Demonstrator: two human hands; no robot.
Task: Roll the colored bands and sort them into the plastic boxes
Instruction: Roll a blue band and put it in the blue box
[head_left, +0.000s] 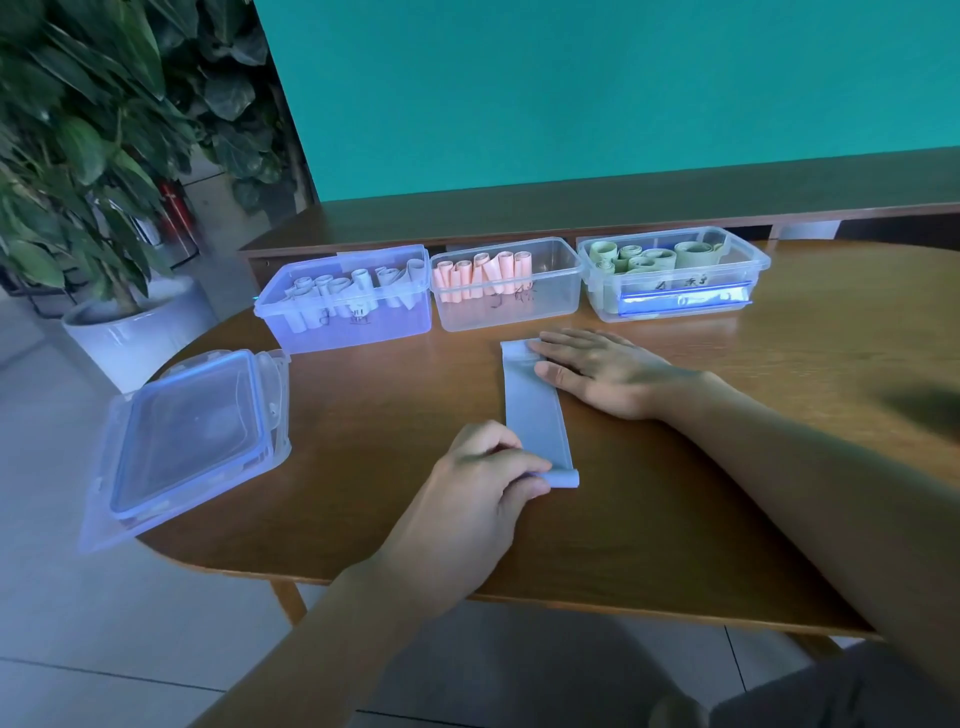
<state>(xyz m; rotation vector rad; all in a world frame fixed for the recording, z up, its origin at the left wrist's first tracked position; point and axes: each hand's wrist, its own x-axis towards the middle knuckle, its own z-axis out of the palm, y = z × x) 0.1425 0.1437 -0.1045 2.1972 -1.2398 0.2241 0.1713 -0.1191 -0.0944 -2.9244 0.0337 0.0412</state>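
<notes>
Head view: a blue band lies flat along the round wooden desk, running away from the person. Its near end is curled into a small roll, and the left hand pinches that roll between thumb and bent fingers. The right hand lies flat with straight fingers, its fingertips pressing the band's far end onto the desk.

Behind the band, three clear plastic boxes stand in a row near the desk's far edge. The left box holds rolled blue bands, the middle box holds rolled pink bands at its left side, and the right box holds rolled green bands. A stack of clear lids rests at the desk's left edge, overhanging it. A potted plant stands on the floor to the left.
</notes>
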